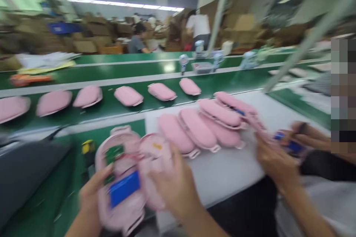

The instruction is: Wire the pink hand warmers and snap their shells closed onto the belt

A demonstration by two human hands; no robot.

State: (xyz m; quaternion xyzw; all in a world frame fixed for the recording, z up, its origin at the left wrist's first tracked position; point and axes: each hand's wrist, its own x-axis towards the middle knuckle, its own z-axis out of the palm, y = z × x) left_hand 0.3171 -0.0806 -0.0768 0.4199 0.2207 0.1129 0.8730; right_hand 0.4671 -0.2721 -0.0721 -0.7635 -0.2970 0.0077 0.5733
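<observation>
My left hand (93, 196) grips the left edge of an opened pink plastic housing (102, 207), its thumb near a green circuit board (114, 153). A blue rectangular block (125, 189) lies inside that shell below the board. My right hand (178, 185) is closed on the other half, a pink cover (146, 189) with a small yellow patch. Thin reddish wires appear to run between the two halves. Motion blur softens the details. Just beyond, several closed pink housings (197, 127) lie piled on a white board.
A yellow-and-black tool (88, 152) lies left of my hands, near a dark grey object (33, 177). More pink housings (128, 96) line the green conveyor (105, 114). At right, a co-worker's hands (278, 159) hold another opened housing. A slanted pole (300, 48) rises at right.
</observation>
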